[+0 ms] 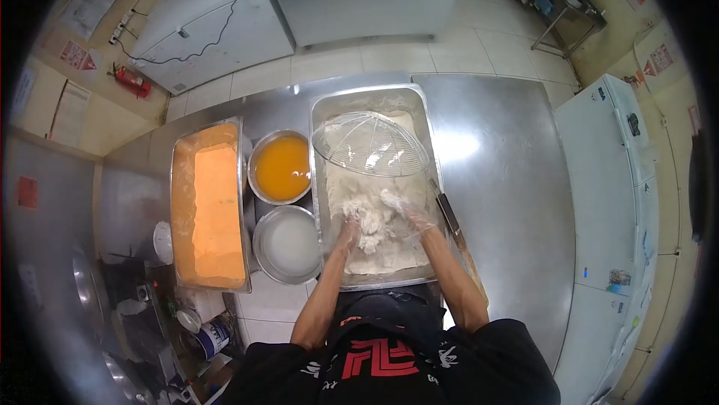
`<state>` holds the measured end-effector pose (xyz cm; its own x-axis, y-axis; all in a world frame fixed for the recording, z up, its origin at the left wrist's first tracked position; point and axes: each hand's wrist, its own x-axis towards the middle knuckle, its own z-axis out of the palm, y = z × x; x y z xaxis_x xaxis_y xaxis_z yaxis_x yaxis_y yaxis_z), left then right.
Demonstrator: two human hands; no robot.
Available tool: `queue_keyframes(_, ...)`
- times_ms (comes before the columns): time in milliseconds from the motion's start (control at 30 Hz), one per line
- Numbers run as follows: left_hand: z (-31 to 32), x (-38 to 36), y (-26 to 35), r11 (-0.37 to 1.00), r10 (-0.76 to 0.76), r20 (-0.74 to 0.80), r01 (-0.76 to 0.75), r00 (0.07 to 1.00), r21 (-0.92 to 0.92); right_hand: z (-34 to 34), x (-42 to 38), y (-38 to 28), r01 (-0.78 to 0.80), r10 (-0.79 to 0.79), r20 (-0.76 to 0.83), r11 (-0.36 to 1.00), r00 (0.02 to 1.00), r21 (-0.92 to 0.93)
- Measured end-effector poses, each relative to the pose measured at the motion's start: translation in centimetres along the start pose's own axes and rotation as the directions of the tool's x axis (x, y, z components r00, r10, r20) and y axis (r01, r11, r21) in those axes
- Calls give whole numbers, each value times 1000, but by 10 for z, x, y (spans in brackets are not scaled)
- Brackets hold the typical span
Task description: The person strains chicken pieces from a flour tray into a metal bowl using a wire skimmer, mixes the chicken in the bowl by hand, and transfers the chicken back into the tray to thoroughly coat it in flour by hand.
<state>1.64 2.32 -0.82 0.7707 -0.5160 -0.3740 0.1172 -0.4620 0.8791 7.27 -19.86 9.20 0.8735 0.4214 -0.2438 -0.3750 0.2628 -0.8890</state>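
Observation:
A deep metal tray (320, 180) of white flour (397, 255) lies in front of me. Both my hands are in it, coated in flour, and what looks like thin clear plastic covers the right one. My left hand (350, 224) touches a heap of lumpy flour-coated pieces (372, 219); its fingers are buried or hidden by flour. Just right of the heap, my right hand (408, 212) has its fingers stretched out over the flour, holding nothing visible. A wire mesh strainer (372, 144) rests in the far half of the tray.
Left of the tray stand a bowl of orange-yellow liquid (282, 169) and a bowl of cloudy whitish liquid (290, 244). Further left is a tray of orange powder (216, 210). A dark-handled tool (448, 212) lies along the flour tray's right rim, on the steel table (509, 180).

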Motion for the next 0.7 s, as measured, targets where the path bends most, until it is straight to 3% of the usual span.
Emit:
queue_keyframes(33,-6,0,-8,957,12,-53,-27,999,-287,-7,-1,-9,-2,2,5,1000,1000,-2)
queue_keyframes(67,-12,0,-11,834,10,-109,-68,994,-547,-9,-4,-22,-136,193,104,906,976,-400)
queue_keyframes(100,-26,-2,5,993,-76,36,79,996,-85,-12,-7,-35,-107,375,199,654,906,-749)
queue_keyframes(133,-16,-10,6,994,-75,35,78,997,-82,-9,-17,-32,-48,429,170,451,887,-891)
queue_keyframes(167,11,-21,-8,899,-153,-70,168,986,405,-4,-29,-19,-30,407,104,310,907,-950)
queue_keyframes(200,27,-22,-6,759,-155,-139,208,978,616,-1,-38,3,-28,364,43,187,930,-982)
queue_keyframes(233,42,-22,-3,569,-157,-208,260,966,780,2,-44,30,-52,304,-19,101,953,-994)
queue_keyframes(267,55,-20,16,543,-313,-227,370,922,753,5,-46,56,-95,254,-75,64,964,-993)
queue_keyframes(333,57,-29,42,498,-464,-238,474,853,726,6,-41,92,-207,242,-164,164,956,-965)
queue_keyframes(367,52,-32,56,809,-454,-197,495,869,317,4,-35,99,-269,269,-191,293,944,-917)
queue_keyframes(400,46,-31,66,901,-424,-169,396,890,-177,3,-29,99,-334,299,-209,466,931,-819)
queue_keyframes(433,39,-28,74,752,-380,-162,202,911,-627,1,-24,97,-382,308,-233,636,922,-671)
queue_keyframes(467,32,-22,69,753,-379,-163,201,911,-627,3,-19,94,-396,307,-259,798,916,-455)
queue_keyframes(533,22,-15,45,213,-374,11,98,927,-972,2,-15,73,-295,280,-292,955,915,-10)
queue_keyframes(567,16,-27,67,204,-381,20,105,924,-973,-2,-18,59,-230,256,-303,966,918,121)
queue_keyframes(600,5,-49,116,256,-421,-123,-13,899,-967,-8,-26,44,-185,229,-317,969,920,165)
queue_keyframes(667,-1,-61,115,309,-451,-259,-123,854,-943,-21,-45,20,-140,172,-348,984,922,115)
queue_keyframes(700,1,-57,66,771,-459,-230,257,858,-583,-22,-55,15,-150,153,-360,988,920,37)
